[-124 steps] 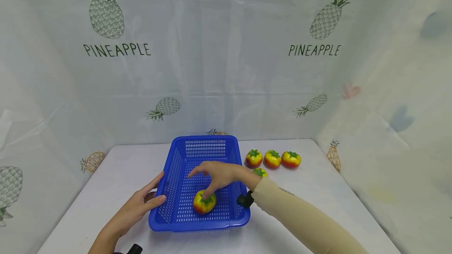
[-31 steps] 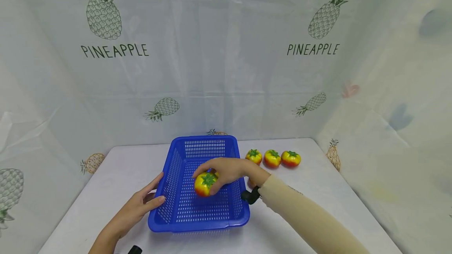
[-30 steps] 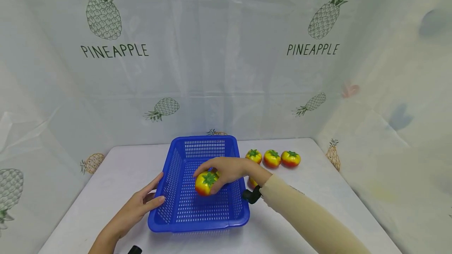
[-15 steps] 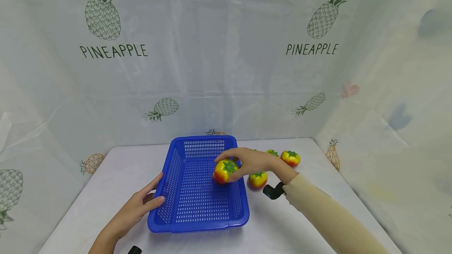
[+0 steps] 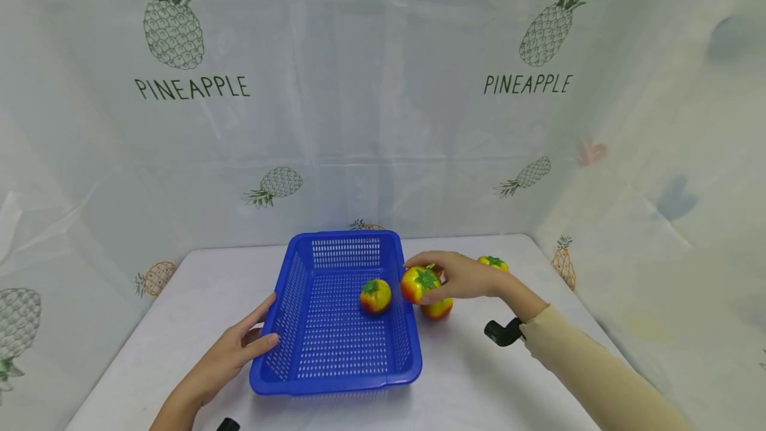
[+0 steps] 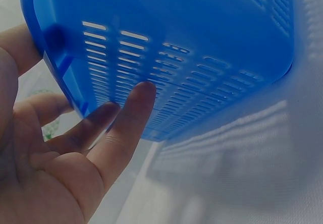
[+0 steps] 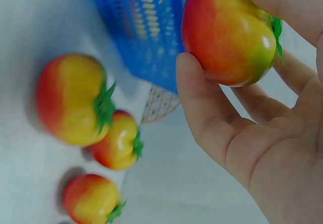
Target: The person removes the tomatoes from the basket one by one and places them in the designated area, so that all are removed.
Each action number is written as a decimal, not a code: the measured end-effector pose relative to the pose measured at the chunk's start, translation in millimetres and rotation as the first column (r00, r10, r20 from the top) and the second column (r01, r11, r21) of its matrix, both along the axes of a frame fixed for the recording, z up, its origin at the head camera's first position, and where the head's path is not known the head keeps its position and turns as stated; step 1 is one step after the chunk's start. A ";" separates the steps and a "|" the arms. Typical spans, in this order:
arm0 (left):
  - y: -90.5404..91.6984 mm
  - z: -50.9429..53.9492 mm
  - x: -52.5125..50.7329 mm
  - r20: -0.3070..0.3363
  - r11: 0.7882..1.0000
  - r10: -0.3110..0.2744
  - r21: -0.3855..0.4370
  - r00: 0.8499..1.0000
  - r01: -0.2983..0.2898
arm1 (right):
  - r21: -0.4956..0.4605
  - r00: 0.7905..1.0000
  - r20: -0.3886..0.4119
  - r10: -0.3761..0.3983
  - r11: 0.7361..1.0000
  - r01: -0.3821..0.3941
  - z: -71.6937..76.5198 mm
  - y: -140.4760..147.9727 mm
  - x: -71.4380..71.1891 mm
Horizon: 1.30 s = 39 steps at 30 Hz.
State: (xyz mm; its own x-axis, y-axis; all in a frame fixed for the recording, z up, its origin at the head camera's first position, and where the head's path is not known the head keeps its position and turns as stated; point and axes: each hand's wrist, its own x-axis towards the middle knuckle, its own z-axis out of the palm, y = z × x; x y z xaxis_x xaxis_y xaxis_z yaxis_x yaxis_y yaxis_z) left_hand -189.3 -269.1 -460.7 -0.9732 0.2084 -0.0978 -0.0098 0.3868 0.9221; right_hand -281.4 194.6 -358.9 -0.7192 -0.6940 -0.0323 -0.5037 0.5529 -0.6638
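Observation:
My right hand (image 5: pixel 463 276) grips a red-and-yellow toy tomato (image 5: pixel 419 285) with green leaves, at the right rim of the blue basket (image 5: pixel 335 388). In the right wrist view, thumb and fingers hold this tomato off the table, beside the basket wall. A second tomato (image 5: pixel 375 296) sits inside the basket against its right side. My left hand (image 5: pixel 224 354) holds the basket's left rim. In the left wrist view, fingers (image 6: pixel 128 128) touch the slotted outer wall, and another digit passes behind the rim.
Several more toy tomatoes stand on the white table (image 5: pixel 514 351) right of the basket. One tomato (image 5: pixel 439 311) is close by the basket wall; another tomato (image 5: pixel 493 263) is farther back, and others are partly hidden by my right hand. A pineapple-print sheet (image 5: pixel 383 118) hangs behind.
My right hand has taken hold of a tomato inside the basket, then lifted and carried it right to the basket's right rim. The left hand has stayed at the left rim.

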 end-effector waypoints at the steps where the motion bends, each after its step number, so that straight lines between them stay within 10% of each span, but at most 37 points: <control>1: -0.1 0.0 -0.1 0.000 1.000 -0.001 0.000 1.000 0.001 | -0.002 1.000 0.001 -0.010 1.000 0.010 -1.1 4.0 0.2; 39: -1.9 -0.3 -2.7 0.005 1.000 -0.009 0.014 1.000 0.009 | -0.018 0.949 0.029 -0.313 0.949 0.313 -60.5 104.1 -7.4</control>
State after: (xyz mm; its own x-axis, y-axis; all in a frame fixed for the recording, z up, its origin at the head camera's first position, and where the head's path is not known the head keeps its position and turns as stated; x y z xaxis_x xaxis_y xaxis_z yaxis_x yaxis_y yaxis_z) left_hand -191.9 -271.0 -461.1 -0.9708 0.2182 -0.0999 -0.0115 0.3737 0.9275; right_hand -288.8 298.7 -419.4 -0.8996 -0.4348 -0.0409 -0.2902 0.6651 -0.6881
